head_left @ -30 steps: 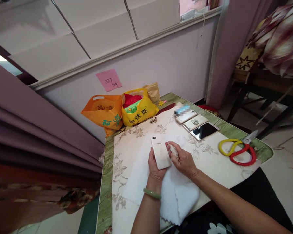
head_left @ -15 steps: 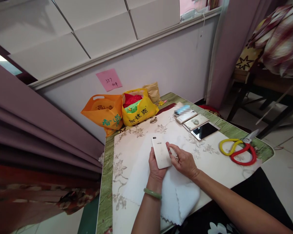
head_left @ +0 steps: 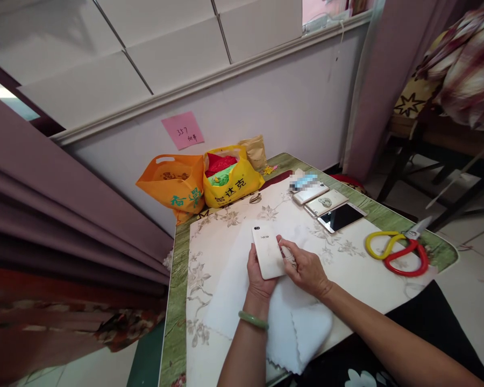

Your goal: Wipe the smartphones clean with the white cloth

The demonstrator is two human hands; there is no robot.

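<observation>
A white phone [head_left: 268, 252], its back with the camera lens facing up, rests in my left hand [head_left: 258, 277], whose fingers wrap round it from below. My right hand [head_left: 308, 269] is at the phone's right edge, its fingers bent around a small whitish bundle [head_left: 289, 256], perhaps cloth, mostly hidden by the fingers. Beneath both hands a white cloth [head_left: 298, 328] with a scalloped edge lies on the floral table cover [head_left: 210, 258]. A green bangle [head_left: 253, 320] circles my left wrist.
Behind on the right lie a phone with a dark screen [head_left: 342, 217], a phone with a ring holder [head_left: 326, 202] and another phone [head_left: 311, 192]. Scissors [head_left: 401, 251] lie at the right. An orange bag [head_left: 173, 185] and a yellow bag [head_left: 234, 185] stand at the back left.
The whole view has shifted slightly, so things appear a little further right. Both hands keep nearly the same position around the phone.
</observation>
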